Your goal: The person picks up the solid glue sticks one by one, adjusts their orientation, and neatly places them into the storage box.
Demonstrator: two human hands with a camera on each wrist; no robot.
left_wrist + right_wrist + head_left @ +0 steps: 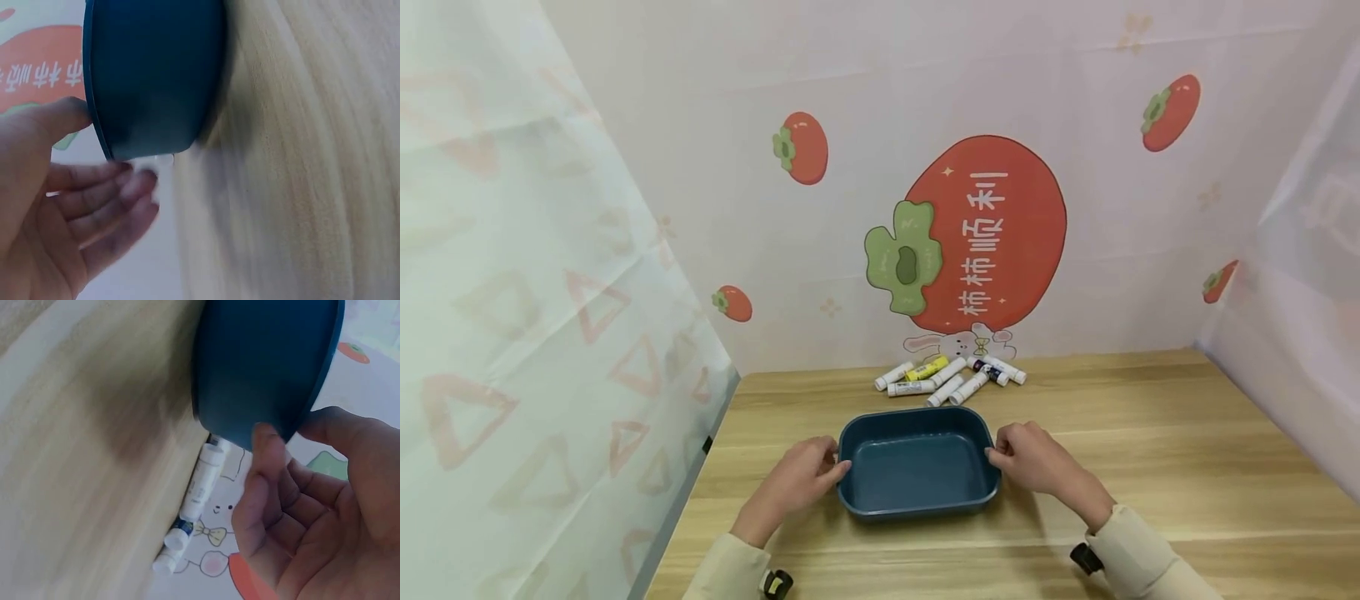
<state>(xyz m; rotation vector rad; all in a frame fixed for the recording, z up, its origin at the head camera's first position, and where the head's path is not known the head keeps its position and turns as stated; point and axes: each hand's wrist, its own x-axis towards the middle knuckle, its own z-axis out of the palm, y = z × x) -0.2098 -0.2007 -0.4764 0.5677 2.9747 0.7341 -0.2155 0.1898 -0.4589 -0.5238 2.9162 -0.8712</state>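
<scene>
A dark blue rectangular tray (pixel 917 471) with rounded corners, bare inside, is in the middle of the head view. My left hand (pixel 801 475) pinches its left end, thumb at the rim and index finger against the outer wall; the other fingers are loosely bent below. At the opposite end, my right hand (pixel 1037 458) grips the rim between thumb and fingers. In the right wrist view a fingertip (pixel 265 432) presses the tray's outer wall. Whether the tray's underside touches the table I cannot tell.
Behind the tray lies a loose group of capped tubes resembling glue sticks: several white ones (pixel 912 387), a yellow one (pixel 927 368) and a dark blue-and-white one (pixel 987 370). The wooden table (pixel 1135 442) meets a printed backdrop (pixel 820 250) at its rear edge.
</scene>
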